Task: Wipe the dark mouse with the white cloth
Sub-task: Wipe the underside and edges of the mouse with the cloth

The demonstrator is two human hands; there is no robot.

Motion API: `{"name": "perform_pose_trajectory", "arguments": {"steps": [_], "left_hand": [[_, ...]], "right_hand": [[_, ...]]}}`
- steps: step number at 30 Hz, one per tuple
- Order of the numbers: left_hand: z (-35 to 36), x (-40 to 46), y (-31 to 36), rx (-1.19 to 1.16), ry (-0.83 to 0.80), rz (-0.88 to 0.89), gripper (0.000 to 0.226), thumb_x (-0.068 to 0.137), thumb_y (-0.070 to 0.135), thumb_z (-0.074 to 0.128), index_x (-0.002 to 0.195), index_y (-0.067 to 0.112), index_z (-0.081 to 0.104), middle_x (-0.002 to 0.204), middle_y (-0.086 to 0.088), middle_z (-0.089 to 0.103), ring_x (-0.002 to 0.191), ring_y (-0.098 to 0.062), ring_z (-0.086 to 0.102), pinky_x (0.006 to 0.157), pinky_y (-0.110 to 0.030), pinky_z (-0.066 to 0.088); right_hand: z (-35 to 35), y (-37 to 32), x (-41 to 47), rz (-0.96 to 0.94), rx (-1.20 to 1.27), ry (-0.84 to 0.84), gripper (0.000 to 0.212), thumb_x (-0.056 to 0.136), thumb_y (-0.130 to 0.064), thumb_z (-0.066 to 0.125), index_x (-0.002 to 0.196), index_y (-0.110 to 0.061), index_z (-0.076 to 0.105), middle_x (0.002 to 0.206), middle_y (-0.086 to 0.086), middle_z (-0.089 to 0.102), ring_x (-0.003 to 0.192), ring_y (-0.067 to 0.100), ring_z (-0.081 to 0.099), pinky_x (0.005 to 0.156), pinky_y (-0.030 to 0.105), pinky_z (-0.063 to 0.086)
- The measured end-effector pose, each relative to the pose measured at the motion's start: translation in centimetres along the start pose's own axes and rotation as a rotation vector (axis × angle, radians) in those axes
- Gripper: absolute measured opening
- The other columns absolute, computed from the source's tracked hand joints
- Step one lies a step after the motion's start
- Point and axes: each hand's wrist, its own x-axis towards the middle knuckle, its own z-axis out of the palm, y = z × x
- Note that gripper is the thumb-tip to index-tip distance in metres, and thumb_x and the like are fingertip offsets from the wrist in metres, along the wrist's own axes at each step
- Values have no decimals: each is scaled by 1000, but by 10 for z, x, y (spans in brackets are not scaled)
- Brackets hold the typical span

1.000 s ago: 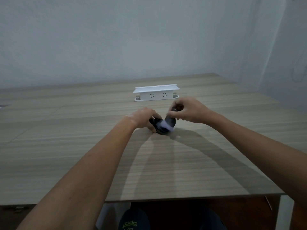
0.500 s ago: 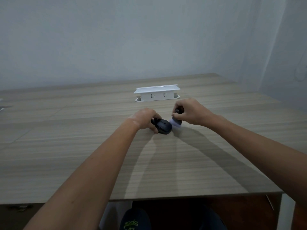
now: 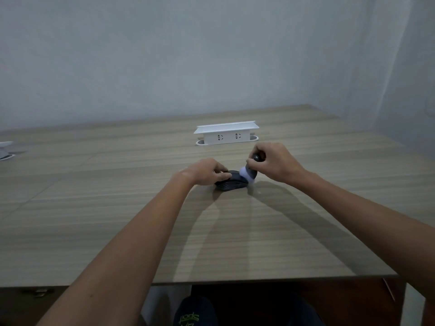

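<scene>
- dark mouse (image 3: 231,184) sits mid counter (image 3: 94,220), left hand (image 3: 204,171) curled on its left side
- right hand (image 3: 274,162) pinching white cloth (image 3: 247,176), looks pressed against the mouse's right end

The dark mouse (image 3: 231,184) lies flat on the wooden tabletop, low and rounded, its long axis running left to right. The white cloth (image 3: 247,174), a small bunched wad, presses against its right end.

Both bare arms reach far, nearly straight — left hand (image 3: 207,171) palm-down with fingers curled, right hand (image 3: 273,162) closed in a pinch, knuckles up.
</scene>
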Motion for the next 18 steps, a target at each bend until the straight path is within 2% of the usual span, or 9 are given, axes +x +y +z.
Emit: {"name": "perform_pose_trajectory", "arguments": {"steps": [4,7,9,12,16,18], "left_hand": [[7,-2,-5,-29,25,49,37,94,47,49,107,19,71,96,-3,74,88,-24,66,87,-44,52],[8,-1,-3,-28,48,22,46,95,48,49,129,21,63,103,-7,73,91,-21,64,85,-34,48],[8,0,-1,-34,49,28,44,98,42,50,136,22,58,95,-6,71,85,-17,56,79,-29,41],[8,1,1,-50,62,66,37,100,34,48,131,21,63,91,-2,65,87,-18,56,78,-29,40],[9,1,1,-49,78,70,34,102,28,44,122,11,67,77,-2,61,77,-20,52,69,-27,34],[9,2,2,-60,82,69,34,102,27,45,121,11,68,77,-2,64,79,-20,53,71,-28,37]], "right_hand": [[5,3,0,-6,-2,-1,7,77,-13,70,72,-9,69,60,-11,58,56,2,52,53,12,37],[2,1,5,10,17,52,7,77,-13,70,73,-8,68,64,-8,59,57,4,51,55,14,39],[1,-3,3,9,76,58,8,75,-14,72,72,-8,68,64,-8,60,57,6,50,55,13,40],[8,1,-4,-24,71,-71,6,76,-16,73,72,-11,71,65,-7,62,56,4,50,55,18,39],[9,14,-6,39,47,26,5,77,-12,71,74,-8,69,66,-6,63,58,4,52,59,19,39],[7,8,-7,40,103,-7,6,77,-15,73,74,-10,71,65,-8,63,55,3,53,55,14,40]]}}
